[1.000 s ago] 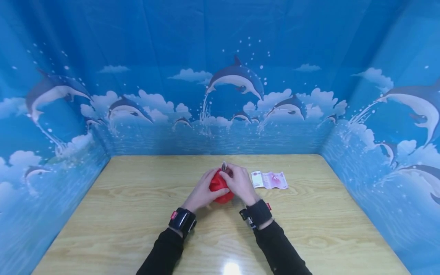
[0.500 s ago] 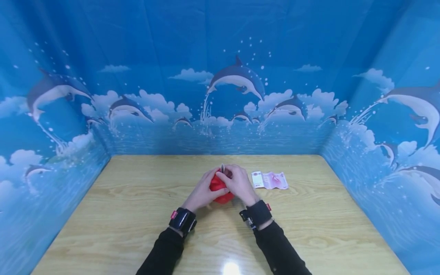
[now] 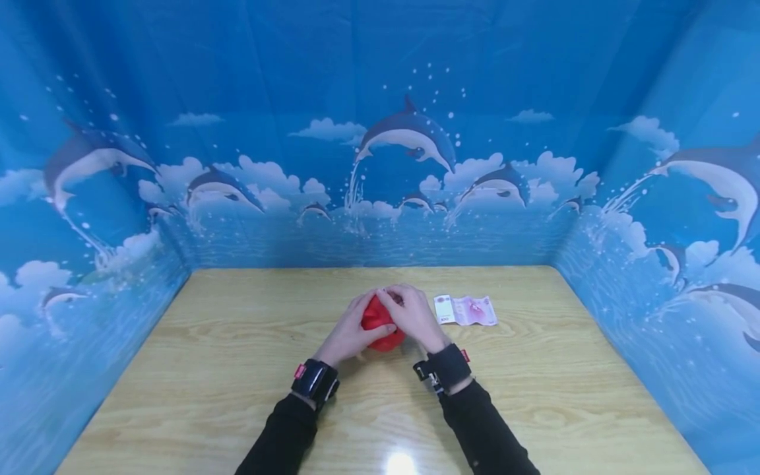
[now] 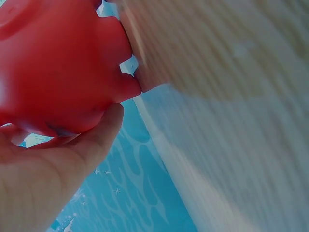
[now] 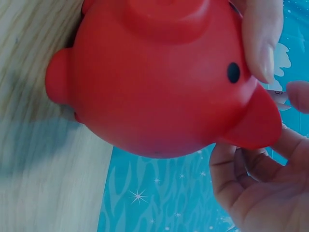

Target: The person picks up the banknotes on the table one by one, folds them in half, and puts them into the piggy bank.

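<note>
A round red piggy bank [image 3: 375, 316] stands on the table between both hands, its snout, eye and ear visible in the right wrist view. My left hand [image 3: 349, 335] holds it by the side, thumb across the near face. At the top of the bank my right hand [image 3: 413, 318] has its fingers curled behind the ear and its thumb beside a small folded banknote [image 5: 276, 95]. Only a pale edge of that note shows; the rest, and the slot, are hidden. To the right of the right hand a creased pink banknote [image 3: 468, 311] lies flat.
The wood-grain table [image 3: 196, 369] reaches back to a blue dolphin-printed curtain [image 3: 285, 237], which also closes in the left and right sides. Each wrist wears a black strap with a camera.
The folded banknote, which stuck up above the piggy bank between the hands, has sunk almost out of sight. My right thumb and fingers shifted slightly; the left hand stayed still.
</note>
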